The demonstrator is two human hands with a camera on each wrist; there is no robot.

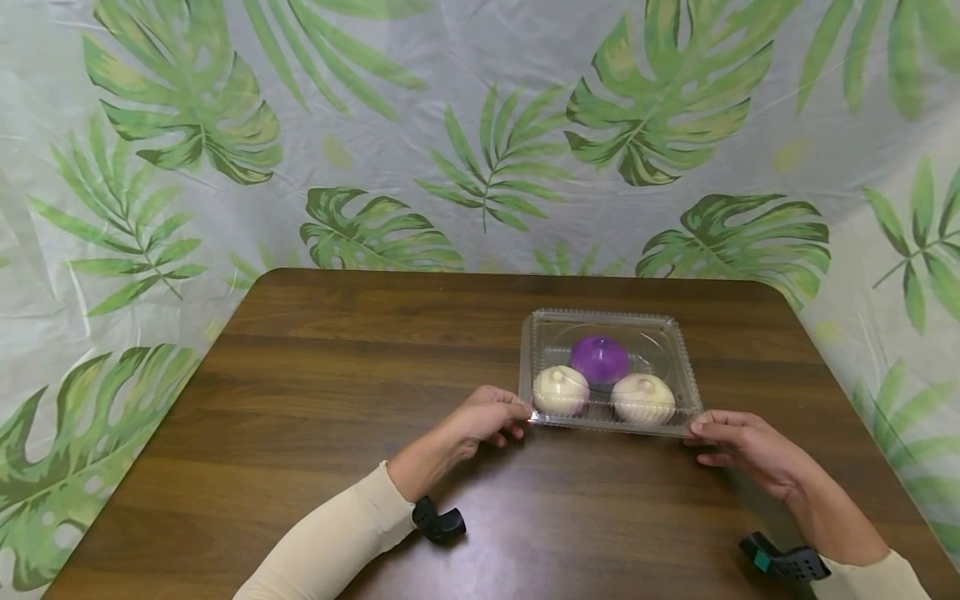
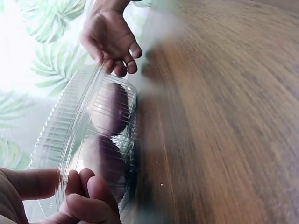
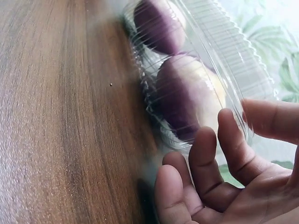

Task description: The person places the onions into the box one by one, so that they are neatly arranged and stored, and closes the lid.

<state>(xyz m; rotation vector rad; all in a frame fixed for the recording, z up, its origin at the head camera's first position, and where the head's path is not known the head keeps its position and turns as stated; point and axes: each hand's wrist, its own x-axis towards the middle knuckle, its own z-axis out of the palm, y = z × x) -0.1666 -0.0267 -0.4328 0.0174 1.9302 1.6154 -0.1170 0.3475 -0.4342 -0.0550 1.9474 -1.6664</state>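
Note:
A clear plastic clamshell box [image 1: 600, 421] sits on the right half of the table, its lid down. Inside are three round purple-and-cream things that look like turnips: a purple one [image 1: 600, 360] at the back, a cream-topped one [image 1: 561, 390] at front left and another [image 1: 642, 398] at front right. My left hand [image 1: 487, 414] pinches the rim at the box's front left corner between thumb and fingers. At the front right corner, my right hand [image 1: 750, 450] pinches the rim likewise, its other fingers loosely bent below, as the right wrist view shows.
The brown wooden table [image 1: 315, 417] has its far edge against a leaf-printed cloth [image 1: 487, 167]. Dark bands [image 1: 438, 521] are worn on both wrists. Table surface stretches left of the box and in front of it.

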